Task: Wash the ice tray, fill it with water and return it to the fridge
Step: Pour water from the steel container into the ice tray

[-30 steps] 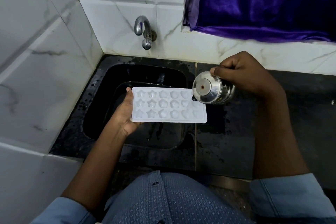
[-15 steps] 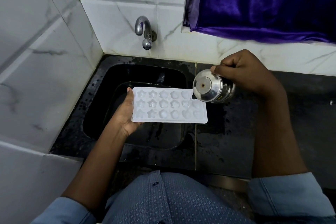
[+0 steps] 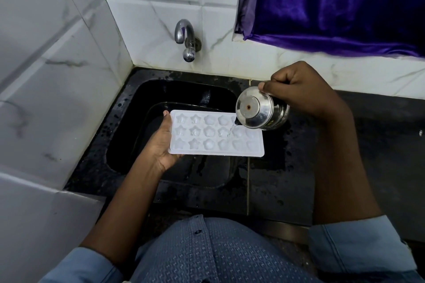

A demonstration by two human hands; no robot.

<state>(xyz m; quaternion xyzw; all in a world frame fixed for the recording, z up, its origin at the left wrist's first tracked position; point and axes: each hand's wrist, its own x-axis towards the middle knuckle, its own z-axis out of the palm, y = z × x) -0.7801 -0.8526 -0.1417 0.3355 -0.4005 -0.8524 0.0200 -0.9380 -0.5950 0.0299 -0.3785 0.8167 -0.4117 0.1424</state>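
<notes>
Pouring a thin stream of water [image 3: 230, 131] from a small, round stainless-steel vessel [image 3: 262, 111], the right hand [image 3: 301, 89] has its fingers curled tight around the vessel's rim and upper side, tipping it so that its flat base faces the camera. The stream lands in the right half of a white rectangular plastic ice tray [image 3: 216, 133] with three rows of star- and flower-shaped cups. The left hand [image 3: 162, 142] carries the tray at its left short end, palm underneath and thumb pressed on the top edge, keeping it roughly level. The tray hangs in the air above the black rectangular sink basin [image 3: 128, 145], its right end reaching over the wet black stone counter [image 3: 276, 181]. A curved chrome tap [image 3: 185, 39] juts from the white marble-veined wall tiles [image 3: 149, 16] behind the sink. A glossy purple curtain [image 3: 333, 2] hangs at upper right.
</notes>
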